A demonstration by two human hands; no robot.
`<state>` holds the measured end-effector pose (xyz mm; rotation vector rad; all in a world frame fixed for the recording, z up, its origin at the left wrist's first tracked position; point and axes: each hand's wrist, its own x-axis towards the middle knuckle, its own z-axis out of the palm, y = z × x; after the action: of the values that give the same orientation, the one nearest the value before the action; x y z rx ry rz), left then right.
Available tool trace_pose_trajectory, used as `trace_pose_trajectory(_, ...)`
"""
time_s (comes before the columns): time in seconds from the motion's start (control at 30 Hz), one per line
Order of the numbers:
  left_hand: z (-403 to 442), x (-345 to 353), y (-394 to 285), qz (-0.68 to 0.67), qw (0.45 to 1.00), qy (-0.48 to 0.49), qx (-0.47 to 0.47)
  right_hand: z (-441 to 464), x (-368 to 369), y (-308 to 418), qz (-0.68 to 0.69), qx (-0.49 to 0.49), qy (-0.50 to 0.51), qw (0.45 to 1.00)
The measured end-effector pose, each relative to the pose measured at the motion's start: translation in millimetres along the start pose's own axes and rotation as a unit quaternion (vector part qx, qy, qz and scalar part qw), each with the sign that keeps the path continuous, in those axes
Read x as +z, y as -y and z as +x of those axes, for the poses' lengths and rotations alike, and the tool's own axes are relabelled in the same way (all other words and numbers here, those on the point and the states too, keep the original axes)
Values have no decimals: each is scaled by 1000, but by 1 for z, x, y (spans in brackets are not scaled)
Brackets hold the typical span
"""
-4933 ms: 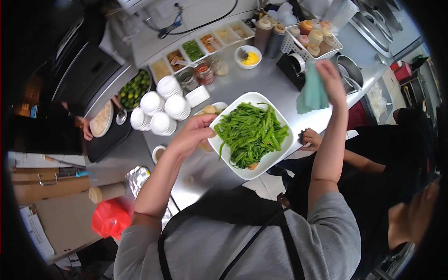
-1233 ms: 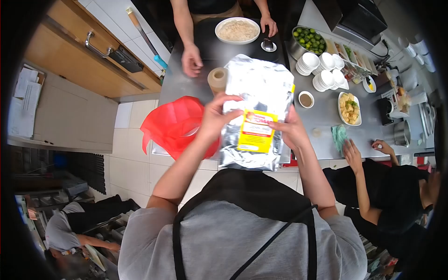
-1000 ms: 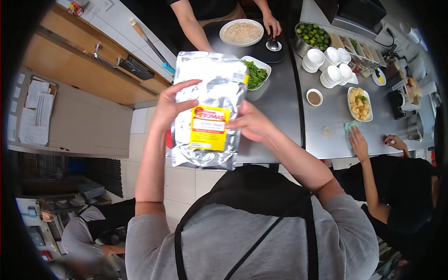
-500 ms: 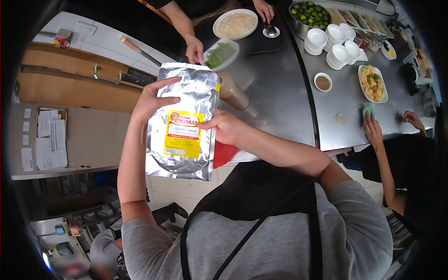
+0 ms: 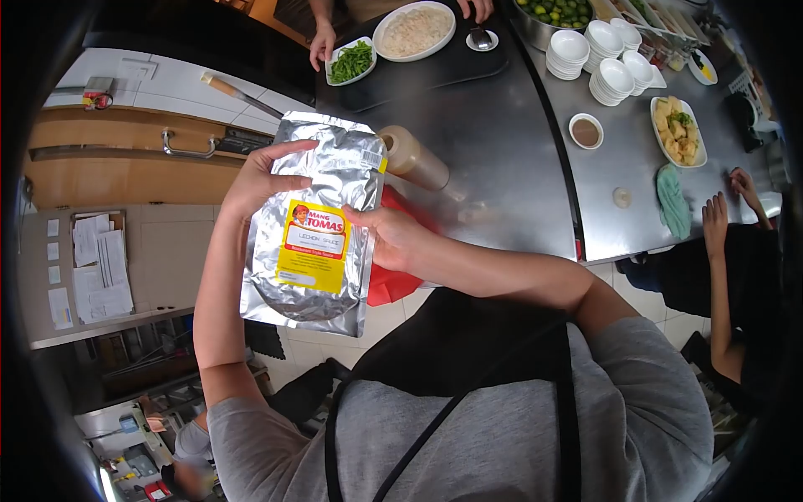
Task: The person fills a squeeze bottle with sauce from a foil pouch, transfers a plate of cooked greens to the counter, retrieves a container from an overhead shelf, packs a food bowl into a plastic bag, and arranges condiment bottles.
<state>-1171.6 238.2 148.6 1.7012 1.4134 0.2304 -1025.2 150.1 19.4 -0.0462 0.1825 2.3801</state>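
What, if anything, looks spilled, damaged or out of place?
No clear spill or tear shows; the foil pouch is merely creased. One mild oddity: a crumpled green cloth lies on the steel counter close to the white dish of food, where a cloth seems untidy.

**Mang Tomas label reads clearly**

From my feed I can read the yellow label [image 5: 311, 266] on the silver pouch [image 5: 333, 180]: "MANG TOMAS" in red, "LECHON SAUCE" on a white panel, then "Restaurant Style Sauce" on a red band. The finer lines beneath, the barcode's [image 5: 371, 159] digits and the papers [image 5: 109, 276] pinned on the cabinet are too small for me.
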Motion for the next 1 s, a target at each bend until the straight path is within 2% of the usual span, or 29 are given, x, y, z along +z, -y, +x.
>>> trace_pose_trajectory(0.33,6,-4,-4,-5,1000,13,-15,-1,4,1,51,-20,0,998)
trace_pose_trajectory(0.53,9,-5,-8,20,999,15,-26,11,-1,17,6,-50,45,998)
trace_pose_trajectory(0.6,9,-4,-10,21,999,2,-35,14,-1,18,-25,-61,23,998)
trace_pose_trajectory(0.7,12,-7,-12,19,999,29,-41,15,1,18,-13,-64,16,998)
trace_pose_trajectory(1.0,31,-12,-21,87,994,15,-57,14,9,19,6,-50,-27,998)
